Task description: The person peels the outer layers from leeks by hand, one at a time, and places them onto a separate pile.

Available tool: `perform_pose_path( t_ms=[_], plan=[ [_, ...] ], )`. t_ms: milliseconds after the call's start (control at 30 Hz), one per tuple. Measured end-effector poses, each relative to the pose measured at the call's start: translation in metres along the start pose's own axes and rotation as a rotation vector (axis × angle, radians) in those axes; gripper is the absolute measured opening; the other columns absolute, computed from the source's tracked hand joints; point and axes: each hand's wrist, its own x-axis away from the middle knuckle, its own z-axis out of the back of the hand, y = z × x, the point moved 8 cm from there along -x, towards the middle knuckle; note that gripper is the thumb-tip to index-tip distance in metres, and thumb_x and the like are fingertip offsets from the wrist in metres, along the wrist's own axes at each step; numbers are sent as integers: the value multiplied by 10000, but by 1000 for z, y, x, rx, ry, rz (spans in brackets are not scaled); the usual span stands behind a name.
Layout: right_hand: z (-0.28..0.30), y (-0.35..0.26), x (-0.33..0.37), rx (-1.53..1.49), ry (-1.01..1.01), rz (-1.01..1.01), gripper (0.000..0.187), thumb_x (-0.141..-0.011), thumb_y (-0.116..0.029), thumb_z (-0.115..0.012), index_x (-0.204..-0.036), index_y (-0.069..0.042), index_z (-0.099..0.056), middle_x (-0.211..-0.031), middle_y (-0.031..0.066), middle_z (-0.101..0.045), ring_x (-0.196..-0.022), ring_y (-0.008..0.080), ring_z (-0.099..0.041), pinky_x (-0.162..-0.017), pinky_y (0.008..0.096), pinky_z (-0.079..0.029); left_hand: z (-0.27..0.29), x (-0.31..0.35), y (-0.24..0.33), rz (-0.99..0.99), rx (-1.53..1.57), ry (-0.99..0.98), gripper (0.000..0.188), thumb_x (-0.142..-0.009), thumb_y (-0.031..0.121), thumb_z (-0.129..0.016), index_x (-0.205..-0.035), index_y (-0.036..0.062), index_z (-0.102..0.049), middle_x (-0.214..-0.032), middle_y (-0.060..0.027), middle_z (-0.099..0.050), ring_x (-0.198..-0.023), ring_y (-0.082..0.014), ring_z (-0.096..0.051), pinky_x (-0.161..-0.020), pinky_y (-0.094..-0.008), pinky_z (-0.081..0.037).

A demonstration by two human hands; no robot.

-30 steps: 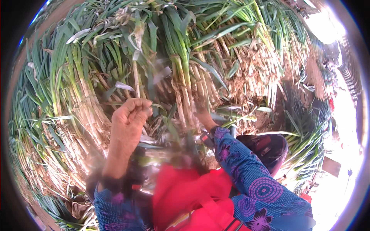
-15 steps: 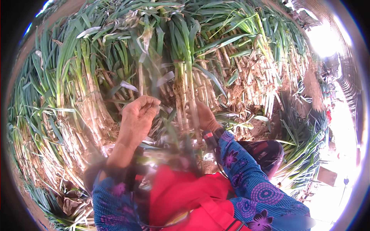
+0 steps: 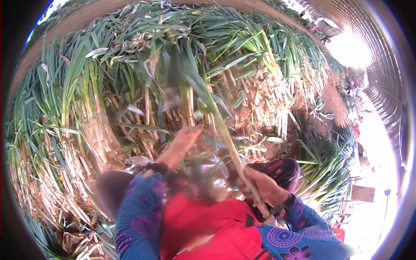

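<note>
My right hand (image 3: 263,187) is closed around the pale shank of a long leek (image 3: 229,145), low and near my lap. The leek slants up and to the left, and its green leaves reach the pile ahead. My left hand (image 3: 185,141) is left of this leek and apart from its shank, in front of some upright leek stalks (image 3: 187,104). Its fingers point right and are smeared by motion, so whether they hold anything does not show. Below the left hand, dark blurred shapes hide part of the ground.
Heaped leeks (image 3: 91,112) stretch in a wide arc from the left to the far right, roots toward me. More leeks (image 3: 325,173) lie to the right of my knee. A brown cardboard piece (image 3: 363,193) is at the right, beside bright ground. A ribbed curved wall (image 3: 381,56) rises beyond.
My right hand has come down and to the right, toward my body, with the leek, which now slants. My left hand has moved right and lower.
</note>
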Motion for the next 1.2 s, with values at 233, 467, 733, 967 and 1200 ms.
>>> perform_pose_path(
  t_ms=[233, 467, 733, 967, 1200],
  plan=[
    [43, 59, 97, 373, 292, 35, 443, -957, -253, -468, -1331, -30, -382, -790, 45, -524, -593, 85, -492, -472, 220, -410, -104, -7, -31, 63, 317, -59, 337, -914, 382, -600, -1111, 109, -575, -977, -19, -624, -835, -139, -608, -663, -312, -533],
    [108, 79, 161, 640, 568, 335, 463, -934, -212, -528, -1363, -65, -438, -750, -15, -575, -604, 56, -551, -495, 202, -443, -185, 14, 3, -121, 558, -250, 342, -867, 236, -661, -1140, 63, -548, -1003, -58, -651, -890, -161, -643, -755, -330, -551],
    [92, 19, 115, 641, 450, 677, 343, -926, -206, -550, -1227, -41, -534, -733, 4, -584, -584, 65, -549, -495, 225, -441, -175, 58, 149, -562, 311, -237, 405, -837, 234, -703, -1163, 63, -533, -1050, -51, -634, -875, -163, -640, -683, -324, -562],
    [-68, -109, 95, 934, 136, 1184, 360, -919, -286, -519, -1101, 21, -568, -1029, 121, -596, -938, 167, -572, -752, 315, -474, -95, 110, 220, -726, 56, -98, 299, -866, 183, -676, -1137, 75, -609, -1046, -27, -655, -917, -144, -628, -777, -338, -507],
    [-131, -169, 1, 708, -122, 997, 414, -902, -346, -522, -1126, -8, -602, -1060, 80, -602, -901, 176, -593, -786, 296, -479, -22, 120, 209, -750, -18, 78, 314, -848, 177, -694, -1145, 106, -619, -1021, 5, -654, -896, -110, -613, -762, -287, -492]
  ],
)
